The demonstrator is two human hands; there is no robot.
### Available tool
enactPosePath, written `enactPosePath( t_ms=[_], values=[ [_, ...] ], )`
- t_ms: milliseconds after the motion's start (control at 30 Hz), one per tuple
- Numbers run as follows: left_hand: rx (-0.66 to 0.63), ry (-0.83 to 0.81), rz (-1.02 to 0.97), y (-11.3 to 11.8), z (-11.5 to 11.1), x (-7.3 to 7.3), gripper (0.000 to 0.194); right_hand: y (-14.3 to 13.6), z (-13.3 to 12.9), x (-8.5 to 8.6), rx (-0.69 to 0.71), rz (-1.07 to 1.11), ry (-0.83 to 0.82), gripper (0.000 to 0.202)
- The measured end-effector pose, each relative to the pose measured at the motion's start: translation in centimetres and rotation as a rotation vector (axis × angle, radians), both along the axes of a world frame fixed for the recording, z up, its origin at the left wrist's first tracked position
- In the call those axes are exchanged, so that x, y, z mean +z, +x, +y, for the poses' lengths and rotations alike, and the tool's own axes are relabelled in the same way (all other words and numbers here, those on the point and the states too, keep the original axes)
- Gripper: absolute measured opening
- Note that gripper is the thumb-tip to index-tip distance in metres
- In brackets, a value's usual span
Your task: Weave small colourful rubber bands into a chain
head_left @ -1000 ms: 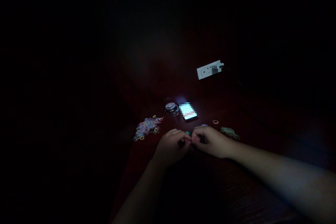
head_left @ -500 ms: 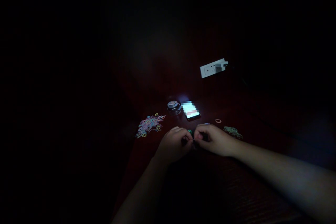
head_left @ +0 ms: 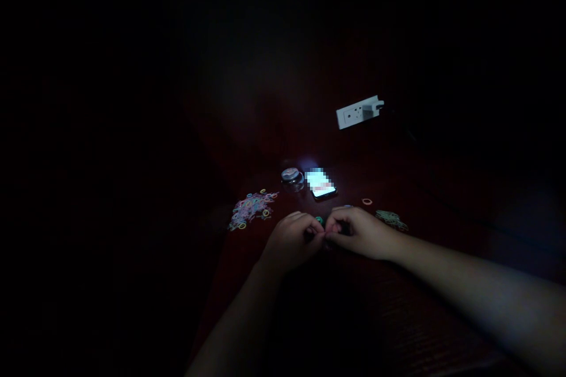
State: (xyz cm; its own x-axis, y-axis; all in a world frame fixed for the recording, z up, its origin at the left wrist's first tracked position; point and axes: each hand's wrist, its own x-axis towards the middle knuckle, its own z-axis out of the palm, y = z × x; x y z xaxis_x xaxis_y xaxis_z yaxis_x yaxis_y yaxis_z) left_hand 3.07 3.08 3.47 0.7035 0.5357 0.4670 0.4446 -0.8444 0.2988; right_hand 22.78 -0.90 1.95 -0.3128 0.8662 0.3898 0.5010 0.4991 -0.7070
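My left hand (head_left: 295, 240) and my right hand (head_left: 363, 232) meet over the dark red table, thumbs and fingers pinched, fingertips nearly touching. Whatever lies between the fingertips is too small and dark to make out. Just behind them, a green band (head_left: 319, 220) shows partly. To the left lies a loose pile of small coloured rubber bands (head_left: 252, 211). A bunch of pale green rubber bands (head_left: 391, 220) rests beyond my right wrist, with a single orange band (head_left: 367, 201) near it.
Behind my hands stands a small lidded jar (head_left: 292, 179), beside a phone (head_left: 321, 184) with a lit screen. Farther back is a white power strip (head_left: 359, 112) with a plug in it. The surroundings are very dark.
My fingertips have come slightly closer together. The whole view has shifted a little; the bands, jar and phone stay in place.
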Motion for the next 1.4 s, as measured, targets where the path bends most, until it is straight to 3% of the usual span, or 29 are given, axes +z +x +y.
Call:
enactPosePath(
  t_ms=[533,1167,1400],
  values=[
    [0.015,-0.002,0.0,-0.05,-0.2,0.1,0.007,0.2,0.04,0.26,0.03,-0.003,0.071,0.01],
    [0.024,0.007,-0.052,-0.22,-0.11,0.07,0.006,0.45,-0.11,0.68,-0.031,-0.092,0.123,0.014],
    [0.024,0.019,-0.045,-0.2,-0.08,0.1,0.005,0.43,0.14,0.13,-0.033,-0.041,0.106,0.008]
  ],
)
